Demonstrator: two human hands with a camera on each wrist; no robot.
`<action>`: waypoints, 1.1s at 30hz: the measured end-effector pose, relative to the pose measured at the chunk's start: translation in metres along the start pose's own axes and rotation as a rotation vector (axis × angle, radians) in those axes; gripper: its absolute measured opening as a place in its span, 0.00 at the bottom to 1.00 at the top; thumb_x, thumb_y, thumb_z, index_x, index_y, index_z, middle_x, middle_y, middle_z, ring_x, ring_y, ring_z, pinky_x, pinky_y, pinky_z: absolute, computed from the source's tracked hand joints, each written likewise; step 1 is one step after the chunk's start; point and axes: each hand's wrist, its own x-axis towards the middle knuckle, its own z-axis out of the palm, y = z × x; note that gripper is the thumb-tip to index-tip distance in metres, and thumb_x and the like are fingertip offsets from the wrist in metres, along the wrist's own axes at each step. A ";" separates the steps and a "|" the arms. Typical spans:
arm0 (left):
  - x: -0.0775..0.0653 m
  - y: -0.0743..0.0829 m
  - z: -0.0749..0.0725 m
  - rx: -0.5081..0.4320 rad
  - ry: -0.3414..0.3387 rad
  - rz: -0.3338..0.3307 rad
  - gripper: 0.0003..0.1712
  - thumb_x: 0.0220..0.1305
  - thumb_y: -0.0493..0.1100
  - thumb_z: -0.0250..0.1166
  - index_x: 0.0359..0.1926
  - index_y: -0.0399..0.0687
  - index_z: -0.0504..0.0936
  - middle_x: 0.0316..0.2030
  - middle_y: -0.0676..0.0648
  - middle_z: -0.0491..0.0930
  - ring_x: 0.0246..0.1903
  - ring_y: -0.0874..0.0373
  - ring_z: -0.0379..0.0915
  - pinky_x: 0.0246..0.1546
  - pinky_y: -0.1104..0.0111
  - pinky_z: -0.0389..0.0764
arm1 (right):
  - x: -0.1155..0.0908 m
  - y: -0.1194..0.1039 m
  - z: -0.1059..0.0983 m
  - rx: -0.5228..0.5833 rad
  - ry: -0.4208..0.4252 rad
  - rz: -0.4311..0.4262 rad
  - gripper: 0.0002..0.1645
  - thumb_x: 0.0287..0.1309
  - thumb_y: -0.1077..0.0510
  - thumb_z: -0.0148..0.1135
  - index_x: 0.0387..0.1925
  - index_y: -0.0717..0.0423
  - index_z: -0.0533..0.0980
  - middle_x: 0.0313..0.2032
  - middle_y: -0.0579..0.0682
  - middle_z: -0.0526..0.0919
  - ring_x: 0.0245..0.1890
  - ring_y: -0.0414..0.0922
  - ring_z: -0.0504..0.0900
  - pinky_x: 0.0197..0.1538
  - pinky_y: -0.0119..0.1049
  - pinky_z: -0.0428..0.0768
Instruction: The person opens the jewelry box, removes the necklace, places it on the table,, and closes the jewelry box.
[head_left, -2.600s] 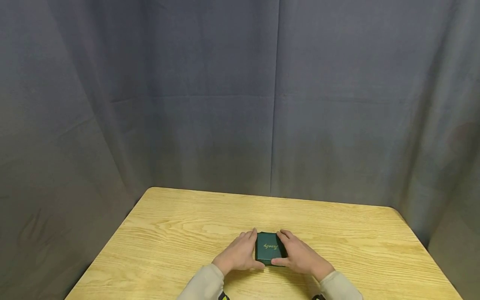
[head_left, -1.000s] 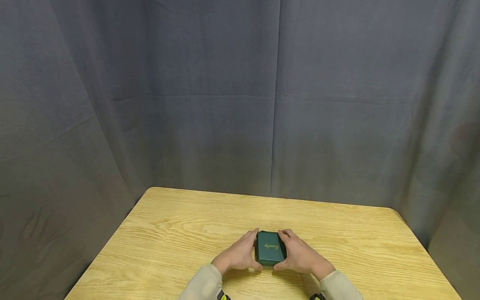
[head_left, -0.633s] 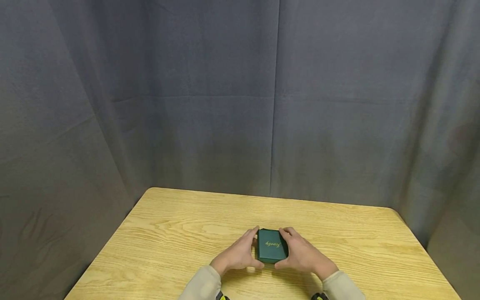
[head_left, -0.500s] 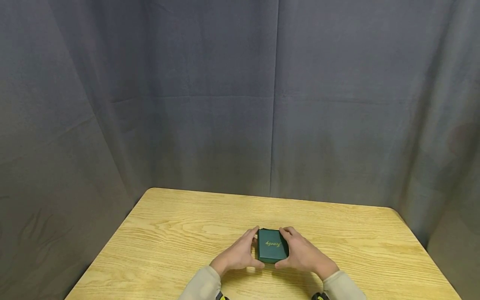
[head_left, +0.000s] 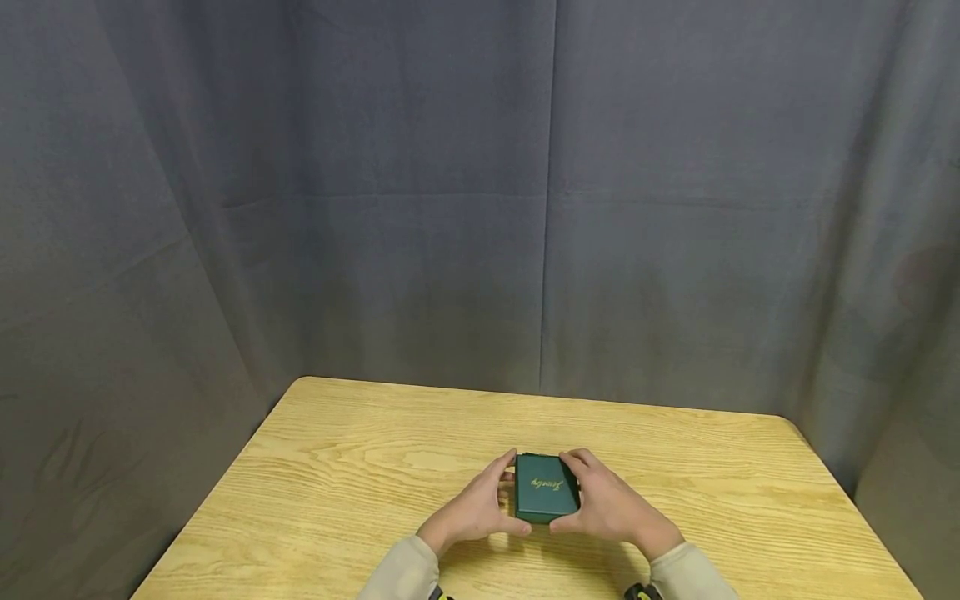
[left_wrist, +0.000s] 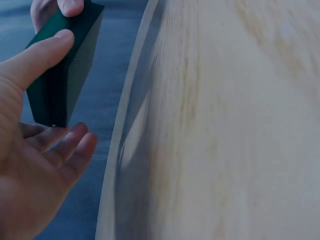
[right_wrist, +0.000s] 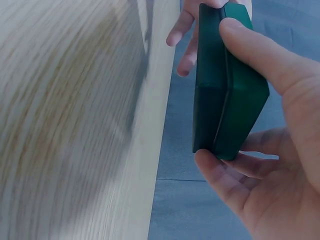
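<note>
A dark green jewelry box with gold lettering on its lid is held between both hands near the front of the table. Its lid is closed, and the lettering reads upside down in the head view. My left hand pinches the box's left end, thumb on the near side and index finger on the far side; its other fingers are spread. My right hand grips the right end in the same way. In the right wrist view, a seam runs along the side of the box. The box appears raised off the wood.
A light wood-grain table with rounded far corners lies under the hands. Grey curtains hang behind it and along both sides. Dark bands with yellow marks show below both sleeves.
The box has risen slightly and shifted a little to the right with both hands. My right thumb has slid from the lid's near corner down to the near side.
</note>
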 end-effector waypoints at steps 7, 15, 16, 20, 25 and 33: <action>-0.004 0.004 -0.001 -0.037 -0.001 0.022 0.62 0.48 0.43 0.76 0.74 0.46 0.43 0.67 0.44 0.55 0.57 0.50 0.65 0.53 0.60 0.72 | -0.002 -0.003 -0.002 0.000 0.012 -0.023 0.60 0.37 0.36 0.75 0.63 0.68 0.63 0.56 0.57 0.68 0.47 0.46 0.74 0.46 0.44 0.76; -0.003 0.004 -0.001 -0.096 0.017 0.031 0.62 0.47 0.43 0.77 0.74 0.49 0.45 0.63 0.45 0.61 0.53 0.51 0.68 0.51 0.61 0.73 | -0.003 -0.006 -0.006 0.013 0.012 -0.025 0.60 0.38 0.34 0.74 0.64 0.68 0.63 0.57 0.57 0.68 0.47 0.45 0.74 0.45 0.42 0.77; -0.003 0.004 -0.001 -0.100 0.021 0.033 0.62 0.46 0.43 0.77 0.74 0.50 0.45 0.63 0.45 0.61 0.52 0.52 0.68 0.50 0.61 0.73 | -0.003 -0.007 -0.007 0.015 0.014 -0.024 0.60 0.38 0.34 0.74 0.64 0.68 0.63 0.57 0.56 0.68 0.47 0.45 0.74 0.45 0.42 0.77; -0.003 0.004 0.000 -0.087 0.038 0.047 0.62 0.45 0.45 0.78 0.74 0.50 0.46 0.61 0.46 0.63 0.49 0.54 0.69 0.49 0.61 0.73 | -0.004 -0.010 -0.009 0.015 0.019 -0.025 0.60 0.37 0.34 0.74 0.64 0.67 0.63 0.57 0.56 0.68 0.47 0.44 0.74 0.45 0.41 0.78; -0.004 0.004 0.001 -0.060 0.049 0.049 0.63 0.45 0.47 0.78 0.74 0.47 0.46 0.60 0.47 0.63 0.47 0.56 0.69 0.47 0.62 0.74 | -0.005 -0.011 -0.010 0.018 0.021 -0.033 0.61 0.37 0.33 0.74 0.64 0.68 0.63 0.57 0.56 0.68 0.47 0.45 0.75 0.44 0.41 0.78; -0.006 0.006 0.001 -0.051 0.055 0.035 0.63 0.43 0.50 0.78 0.74 0.48 0.48 0.58 0.50 0.64 0.45 0.56 0.68 0.44 0.63 0.74 | -0.006 -0.011 -0.012 0.024 0.022 -0.040 0.61 0.37 0.32 0.73 0.64 0.68 0.63 0.57 0.56 0.68 0.46 0.45 0.75 0.43 0.40 0.78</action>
